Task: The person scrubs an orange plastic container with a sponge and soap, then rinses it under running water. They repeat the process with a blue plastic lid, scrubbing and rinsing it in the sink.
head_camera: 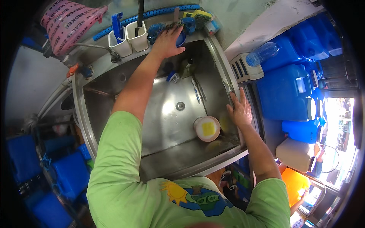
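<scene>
My left hand [168, 42] reaches over the back ledge of a stainless steel sink [182, 125]. Its fingers are spread above blue plastic containers [156, 30]; contact with them is unclear. On the sink's right rim rests my right hand [241, 109], fingers apart and holding nothing. A pale round bowl [217, 129] with a yellow sponge [208, 129] in it stands in the basin's near right part. Farther back lie a toothbrush-like blue and white brush [196, 91], a small blue and white item [172, 77] and a dark bottle [186, 68]. The drain [180, 106] is in the middle.
Two white holders [121, 45] and yellow-green sponges [201, 17] line the ledge. An orange-handled valve [72, 70] is at left. Blue jugs [285, 91] and a clear plastic bottle [262, 54] are at right. Another person in orange [295, 185] stands at lower right.
</scene>
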Motion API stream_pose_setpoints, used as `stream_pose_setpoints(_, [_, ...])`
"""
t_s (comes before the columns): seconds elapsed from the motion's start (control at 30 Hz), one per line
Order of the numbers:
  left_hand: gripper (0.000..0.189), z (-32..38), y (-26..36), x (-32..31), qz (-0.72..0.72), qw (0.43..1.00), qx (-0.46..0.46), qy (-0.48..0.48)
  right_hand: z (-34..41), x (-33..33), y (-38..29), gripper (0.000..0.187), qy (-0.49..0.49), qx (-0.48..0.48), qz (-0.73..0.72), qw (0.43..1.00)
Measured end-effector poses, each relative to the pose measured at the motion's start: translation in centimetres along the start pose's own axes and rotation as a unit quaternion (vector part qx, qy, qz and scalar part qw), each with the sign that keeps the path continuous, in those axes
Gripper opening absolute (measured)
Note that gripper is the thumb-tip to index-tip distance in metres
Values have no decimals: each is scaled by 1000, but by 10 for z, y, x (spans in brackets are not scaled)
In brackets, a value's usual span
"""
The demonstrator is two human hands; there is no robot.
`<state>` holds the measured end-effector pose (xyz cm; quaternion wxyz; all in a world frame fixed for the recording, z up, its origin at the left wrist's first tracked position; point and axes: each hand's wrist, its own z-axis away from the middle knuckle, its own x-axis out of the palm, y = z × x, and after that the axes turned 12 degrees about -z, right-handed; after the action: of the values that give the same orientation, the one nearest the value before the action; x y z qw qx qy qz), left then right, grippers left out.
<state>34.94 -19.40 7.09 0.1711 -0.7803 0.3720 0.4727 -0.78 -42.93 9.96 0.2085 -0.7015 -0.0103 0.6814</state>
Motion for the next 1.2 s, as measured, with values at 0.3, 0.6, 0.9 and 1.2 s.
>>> stream_pose_setpoints(0.3, [60,23,8,-3,-23,1000,-13,-18,3,2,1,39,30,-9,-20,999])
stream_pose_setpoints(0.6, [46,67,25,-17,27,988,-95,121,3,5,4,32,52,-27,-39,998])
stream_pose_setpoints(0.9, [61,27,16,-30,-77,983,-119,-119,2,7,8,25,66,-40,-40,996])
stream_pose_setpoints(1.2, [69,19,8,-30,-121,978,-115,-126,3,7,7,23,74,-35,-51,995])
